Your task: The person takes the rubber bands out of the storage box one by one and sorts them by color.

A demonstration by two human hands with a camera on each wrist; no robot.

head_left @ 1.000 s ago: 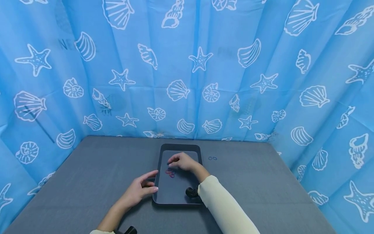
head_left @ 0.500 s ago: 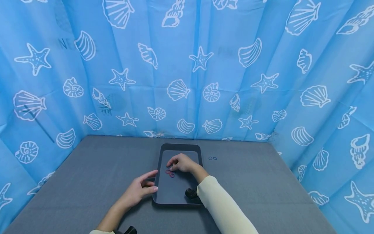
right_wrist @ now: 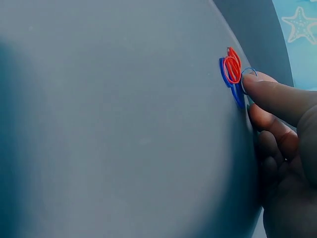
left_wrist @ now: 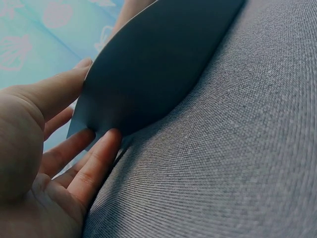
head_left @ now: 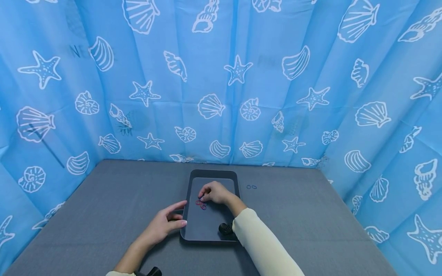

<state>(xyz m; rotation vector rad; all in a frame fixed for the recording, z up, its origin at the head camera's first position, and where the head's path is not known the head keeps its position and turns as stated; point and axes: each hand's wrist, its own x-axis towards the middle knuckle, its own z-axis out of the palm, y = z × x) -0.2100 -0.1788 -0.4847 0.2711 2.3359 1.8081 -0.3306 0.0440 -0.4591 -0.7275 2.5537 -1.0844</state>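
Note:
In the head view a dark grey tray (head_left: 207, 230) holds a small cluster of red rubber bands (head_left: 198, 202) and blue rubber bands (right_wrist: 238, 96). My right hand (head_left: 215, 191) reaches over the tray from the right. Its thumb and forefinger pinch a thin blue rubber band (right_wrist: 251, 70) beside that cluster, while the other fingers are bent in the right wrist view. My left hand (head_left: 162, 224) lies along the tray's left side, thumb and forefinger spread apart at the rim. In the left wrist view, its other fingertips touch the tray's outer wall (left_wrist: 143, 74).
Two blue rubber bands (head_left: 251, 187) lie on the grey cloth-covered table (head_left: 293, 214), right of the tray. A blue curtain (head_left: 221, 84) with white shell and starfish prints surrounds the table at the back and sides. A black wrist device (head_left: 226, 229) hangs over the tray's lower right.
My right hand has lowered slightly, bringing its fingertips nearer the rubber-band cluster. The left hand and the tray stay where they were.

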